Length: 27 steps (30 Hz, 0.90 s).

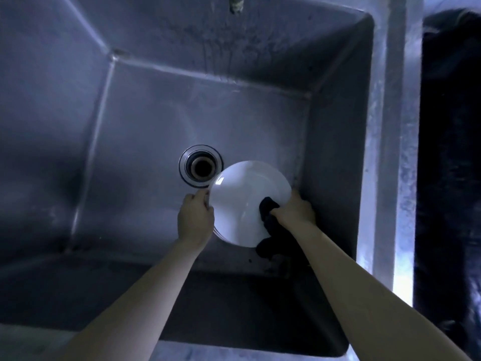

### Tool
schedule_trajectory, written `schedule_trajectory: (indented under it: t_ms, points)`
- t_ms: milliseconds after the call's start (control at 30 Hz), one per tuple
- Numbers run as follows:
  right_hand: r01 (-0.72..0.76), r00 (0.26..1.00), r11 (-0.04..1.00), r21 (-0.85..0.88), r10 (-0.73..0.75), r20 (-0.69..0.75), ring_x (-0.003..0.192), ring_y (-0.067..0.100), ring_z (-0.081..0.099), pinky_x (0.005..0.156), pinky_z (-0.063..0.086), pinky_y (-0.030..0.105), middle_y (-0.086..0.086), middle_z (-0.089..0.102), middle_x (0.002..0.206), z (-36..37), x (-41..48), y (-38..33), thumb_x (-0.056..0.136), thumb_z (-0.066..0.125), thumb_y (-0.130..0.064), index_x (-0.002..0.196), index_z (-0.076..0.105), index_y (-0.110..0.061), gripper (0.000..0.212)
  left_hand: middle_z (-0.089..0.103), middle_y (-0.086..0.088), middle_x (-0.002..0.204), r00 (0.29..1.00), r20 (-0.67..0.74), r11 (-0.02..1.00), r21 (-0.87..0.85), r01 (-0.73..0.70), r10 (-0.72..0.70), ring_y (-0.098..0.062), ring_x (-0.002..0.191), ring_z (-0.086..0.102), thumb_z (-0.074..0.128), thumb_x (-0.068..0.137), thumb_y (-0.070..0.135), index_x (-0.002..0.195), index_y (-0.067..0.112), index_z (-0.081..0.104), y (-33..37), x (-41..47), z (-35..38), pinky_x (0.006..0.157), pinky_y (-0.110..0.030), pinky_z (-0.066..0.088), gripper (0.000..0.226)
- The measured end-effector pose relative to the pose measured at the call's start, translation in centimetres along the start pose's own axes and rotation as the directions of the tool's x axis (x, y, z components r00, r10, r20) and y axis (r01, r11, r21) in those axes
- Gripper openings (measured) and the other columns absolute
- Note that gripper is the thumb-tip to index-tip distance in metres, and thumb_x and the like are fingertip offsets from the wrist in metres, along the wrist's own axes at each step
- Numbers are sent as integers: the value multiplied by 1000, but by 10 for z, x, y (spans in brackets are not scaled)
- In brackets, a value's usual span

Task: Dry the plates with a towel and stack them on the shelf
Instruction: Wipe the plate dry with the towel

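White plate (244,196) is being held over the steel sink (78,100), beside the drain (201,165). Left hand (195,217) is gripping its rim; right hand (294,208) is pressing a dark towel (268,209) onto it.

A glossy white plate (242,201) faces up in the sink (130,100), a dark towel (268,213) bunched on its right edge.

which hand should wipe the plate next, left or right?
Right. The right hand holds the dark towel against the face of the plate, while the left hand grips the rim on the other side, steadying it.
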State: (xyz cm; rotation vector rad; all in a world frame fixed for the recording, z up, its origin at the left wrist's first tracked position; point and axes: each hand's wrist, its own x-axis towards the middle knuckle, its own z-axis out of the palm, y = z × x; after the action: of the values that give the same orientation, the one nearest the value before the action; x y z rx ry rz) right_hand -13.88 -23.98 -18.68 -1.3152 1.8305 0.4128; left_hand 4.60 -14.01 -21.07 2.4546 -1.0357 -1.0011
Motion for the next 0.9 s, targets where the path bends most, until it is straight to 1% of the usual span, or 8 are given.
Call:
schedule_trajectory:
  t_ms: [167, 367, 467, 600, 700, 767, 833, 900]
  points:
    - [-4, 1000, 1000, -11, 4, -22, 107, 38, 59, 89, 54, 44, 16, 56, 125, 0, -6, -1, 85, 65, -34, 136, 41, -19, 58, 50, -13, 92, 1000, 12, 1000, -28, 9, -9, -38, 85, 53, 57, 81, -4, 120, 10, 62, 5, -2, 3, 66, -34, 30, 41]
    - [10, 1000, 999, 46, -9, -16, 104, 37, 60, 86, 55, 45, 15, 56, 122, 0, -14, 0, 83, 66, -35, 135, 39, -23, 60, 64, -8, 100, 984, 116, 931, -325, 166, -135, -28, 92, 62, 64, 80, -1, 122, 23, 56, -1, 0, -3, 75, -37, 51, 49]
    - [23, 1000, 994, 107, -25, 11, 102, 34, 61, 86, 55, 41, 10, 61, 116, -4, -19, -3, 79, 68, -32, 128, 45, -23, 55, 64, -4, 107, 976, 169, 848, -488, 206, -139, -25, 98, 63, 64, 83, -3, 112, 33, 53, 1, -1, -14, 70, -35, 51, 47]
    - [143, 989, 963, 230, -147, 1, 94, 26, 61, 73, 44, 27, -6, 61, 89, -18, -35, -9, 74, 73, -29, 107, 52, -29, 39, 63, -6, 112, 978, 185, 738, -646, 194, -95, -26, 99, 64, 64, 81, 7, 100, 52, 55, 11, -6, -52, 65, -40, 60, 49]
    - [184, 982, 929, 321, -186, -27, 90, 20, 61, 71, 44, 27, -8, 64, 88, -39, -55, -20, 72, 78, -33, 109, 58, -29, 42, 67, -1, 115, 985, 174, 683, -718, 131, -6, -18, 99, 66, 65, 73, 21, 106, 60, 56, 24, -13, -86, 71, -35, 58, 52]
    - [177, 981, 885, 430, -195, -2, 92, 18, 64, 79, 52, 33, -5, 69, 94, -56, -74, -28, 70, 78, -35, 107, 62, -30, 41, 67, 8, 124, 986, 159, 607, -789, 96, 51, -11, 107, 67, 65, 77, 22, 116, 59, 57, 32, -20, -104, 80, -30, 56, 54]
    - [197, 968, 801, 565, -251, 18, 94, 19, 69, 86, 56, 39, -2, 73, 95, -73, -96, -34, 71, 78, -31, 102, 67, -28, 33, 63, 18, 133, 988, 132, 499, -864, 73, 84, -7, 119, 63, 63, 84, 22, 123, 57, 55, 44, -27, -118, 89, -32, 55, 54]
    - [212, 951, 735, 645, -306, 36, 93, 19, 71, 83, 57, 35, 2, 75, 91, -91, -120, -41, 76, 76, -26, 96, 71, -23, 21, 63, 24, 132, 994, 93, 416, -908, 59, 63, -6, 122, 61, 60, 94, 21, 121, 62, 54, 61, -37, -134, 94, -36, 53, 49]
